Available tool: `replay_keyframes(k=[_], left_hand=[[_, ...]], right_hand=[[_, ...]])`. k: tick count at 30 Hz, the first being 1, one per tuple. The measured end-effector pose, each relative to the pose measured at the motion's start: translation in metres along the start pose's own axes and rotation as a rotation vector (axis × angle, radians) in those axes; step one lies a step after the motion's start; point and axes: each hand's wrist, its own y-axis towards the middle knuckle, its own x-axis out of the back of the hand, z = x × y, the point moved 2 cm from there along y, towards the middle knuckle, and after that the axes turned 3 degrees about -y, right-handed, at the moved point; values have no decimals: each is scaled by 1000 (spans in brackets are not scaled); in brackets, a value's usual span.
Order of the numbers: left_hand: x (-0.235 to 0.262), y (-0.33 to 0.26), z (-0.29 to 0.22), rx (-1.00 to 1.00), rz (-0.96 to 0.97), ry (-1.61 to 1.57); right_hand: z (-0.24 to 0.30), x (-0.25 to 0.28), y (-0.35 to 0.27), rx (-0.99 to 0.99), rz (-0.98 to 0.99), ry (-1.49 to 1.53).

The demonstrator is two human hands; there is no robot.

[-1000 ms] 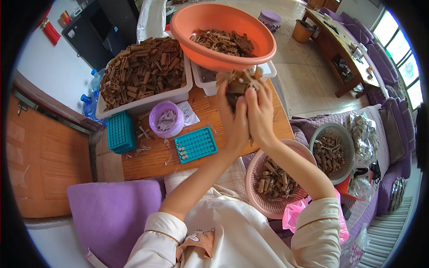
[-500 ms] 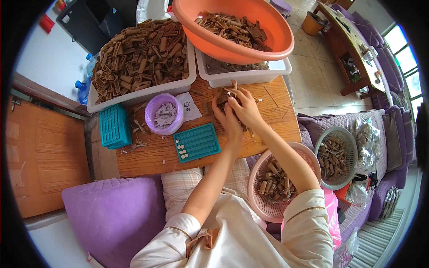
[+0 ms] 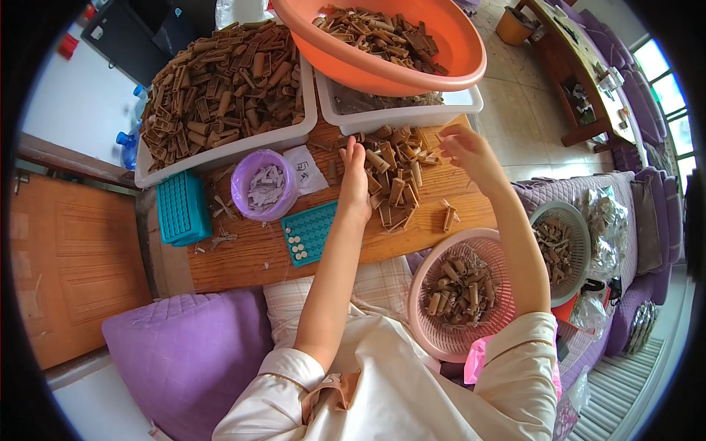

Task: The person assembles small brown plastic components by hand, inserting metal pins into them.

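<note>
A loose pile of small brown tube- and trough-shaped pieces [image 3: 397, 192] lies on the wooden table, between my two hands. Along the pile's left side my left hand [image 3: 355, 182] stands on edge, flat, with its fingers stretched out and nothing held. My right hand [image 3: 468, 156] hovers past the pile's right side, fingers apart and slightly bent, with nothing visible in them. One brown piece [image 3: 449, 217] lies apart, nearer the table's front edge. Partly behind my left forearm sits a teal tray of round pockets [image 3: 321, 224], with several white discs at its left end.
Behind the pile stand a heaped white bin [image 3: 305, 126] and a tilted orange basin [image 3: 462, 70] resting on another white bin [image 3: 353, 126]. A purple-lined tub [image 3: 239, 192] and stacked teal trays [image 3: 180, 213] are left. A pink basket [image 3: 423, 283] and grey basket [image 3: 585, 228] stand right.
My hands have parted from the clump they were gathered round. The brown pieces now lie spread out between them. My right hand has moved right, my left hand slightly left.
</note>
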Motion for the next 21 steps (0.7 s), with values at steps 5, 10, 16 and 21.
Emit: replay_keyframes(k=[5, 10, 16, 21], left_hand=[[-8, -23, -16, 40, -33, 424], [12, -35, -3, -307, 22, 741], [-13, -77, 13, -698, -152, 1581], [-27, -76, 56, -770, 192, 1648]], right_hand=[[18, 31, -3, -197, -172, 620], [47, 25, 22, -151, -169, 970], [52, 3, 54, -236, -132, 1099], [69, -24, 55, -225, -364, 1179]])
